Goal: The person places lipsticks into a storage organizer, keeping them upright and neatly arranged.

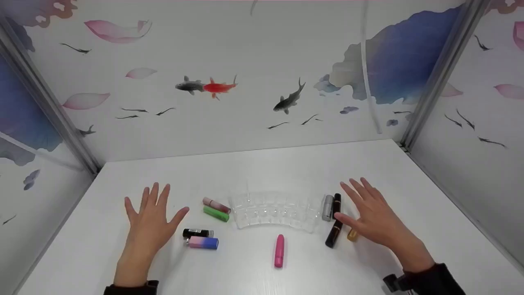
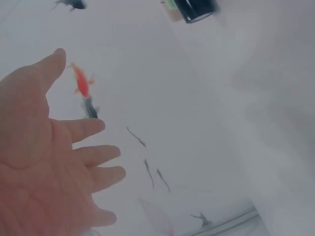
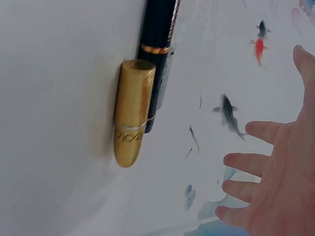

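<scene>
My left hand, fingers spread and holding nothing, hovers at the left of the table. Close to its thumb lie a black tube and a pink-to-blue tube. On the other side, my right hand also has its fingers spread and grips nothing. Its thumb overlaps a black tube with gold bands in the head view. Partly hidden under that hand is a gold lipstick, seen whole in the right wrist view. Between the hands stands a clear plastic cosmetics organizer with several compartments.
A bright pink tube lies in front of the organizer. Left of it are a green tube and a pinkish-brown one; at its right, a silver tube and another black tube. Fish-patterned panels enclose the white table.
</scene>
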Action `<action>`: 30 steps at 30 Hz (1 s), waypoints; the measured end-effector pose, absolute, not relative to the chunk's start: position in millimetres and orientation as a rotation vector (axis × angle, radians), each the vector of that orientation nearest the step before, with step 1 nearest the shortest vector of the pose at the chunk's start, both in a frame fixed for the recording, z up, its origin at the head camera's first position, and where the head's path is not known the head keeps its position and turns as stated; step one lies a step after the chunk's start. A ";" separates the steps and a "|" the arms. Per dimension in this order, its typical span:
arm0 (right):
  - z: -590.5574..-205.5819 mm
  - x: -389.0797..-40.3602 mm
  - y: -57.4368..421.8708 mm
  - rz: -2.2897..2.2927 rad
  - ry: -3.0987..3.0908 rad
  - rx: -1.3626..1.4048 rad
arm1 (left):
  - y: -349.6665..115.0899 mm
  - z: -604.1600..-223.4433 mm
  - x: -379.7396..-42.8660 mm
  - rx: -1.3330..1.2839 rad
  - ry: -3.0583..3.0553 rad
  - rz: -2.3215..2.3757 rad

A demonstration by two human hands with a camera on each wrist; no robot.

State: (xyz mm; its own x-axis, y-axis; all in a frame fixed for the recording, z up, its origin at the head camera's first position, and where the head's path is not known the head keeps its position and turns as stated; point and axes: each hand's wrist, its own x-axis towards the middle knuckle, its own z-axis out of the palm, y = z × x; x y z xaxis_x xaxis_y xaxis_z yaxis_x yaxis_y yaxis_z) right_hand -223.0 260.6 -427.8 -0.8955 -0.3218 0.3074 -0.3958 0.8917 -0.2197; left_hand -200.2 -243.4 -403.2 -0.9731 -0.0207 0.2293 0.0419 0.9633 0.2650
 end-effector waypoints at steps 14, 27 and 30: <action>-409.9 -212.2 176.7 0.568 -2.801 1.000 | -135.6 -401.9 -186.4 -0.383 -2.886 -0.569; -419.4 -219.1 116.9 0.565 -2.901 1.275 | -77.2 -409.2 -191.4 -0.557 -3.308 -0.407; -425.1 -218.1 115.4 0.563 -2.907 1.285 | -68.5 -412.1 -192.6 -0.497 -3.345 -0.321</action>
